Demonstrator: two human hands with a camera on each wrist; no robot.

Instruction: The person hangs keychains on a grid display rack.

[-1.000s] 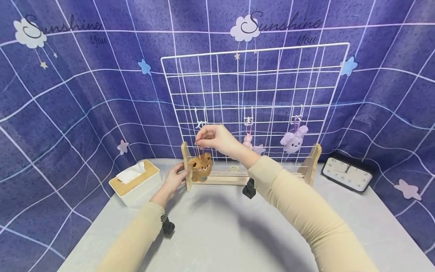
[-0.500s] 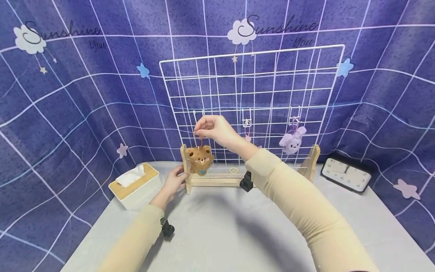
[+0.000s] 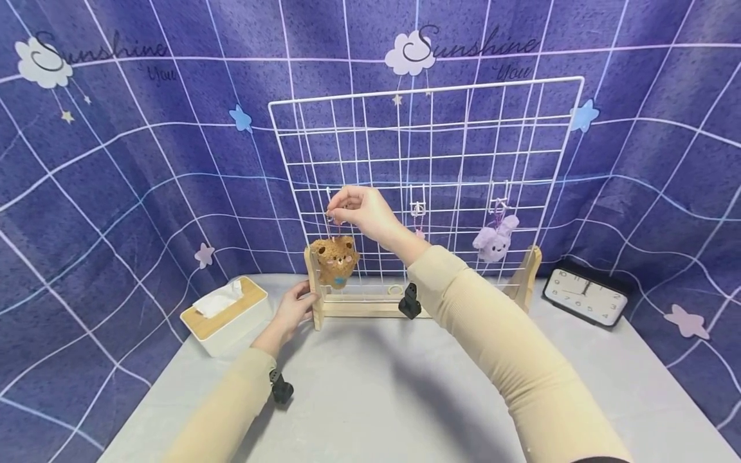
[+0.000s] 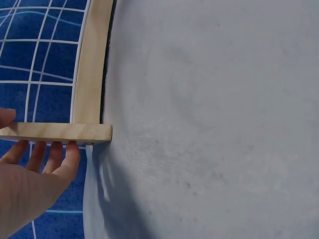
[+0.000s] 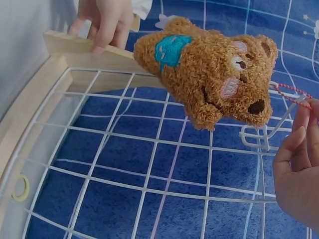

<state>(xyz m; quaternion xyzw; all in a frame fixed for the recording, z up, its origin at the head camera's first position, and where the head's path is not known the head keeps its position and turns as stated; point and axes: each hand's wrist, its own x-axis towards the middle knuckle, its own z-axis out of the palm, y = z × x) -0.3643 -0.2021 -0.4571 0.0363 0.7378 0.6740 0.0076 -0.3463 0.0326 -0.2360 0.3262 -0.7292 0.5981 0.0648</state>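
Note:
My right hand (image 3: pixel 370 215) pinches the red bead chain (image 5: pixel 291 91) of a brown plush bear keychain (image 3: pixel 336 257). The bear hangs below the fingers, before the lower left of a white wire grid (image 3: pixel 431 157). In the right wrist view, the chain is at a white hook (image 5: pixel 256 137) on the grid; whether it sits on the hook I cannot tell. Low on the left, my left hand (image 3: pixel 293 307) holds the grid's wooden side foot (image 4: pixel 60 131), thumb on one face and fingers on the other.
Further right on the grid hang a pink charm (image 3: pixel 419 233), partly hidden by the right arm, and a purple plush bunny (image 3: pixel 494 241). A tissue box (image 3: pixel 228 315) stands at the left, a clock (image 3: pixel 585 294) at the right. A yellow ring (image 3: pixel 395 290) is by the base.
My right hand has risen with the bear, bringing the chain up to the left hook. The left hand stays on the wooden foot. The head view has shifted slightly.

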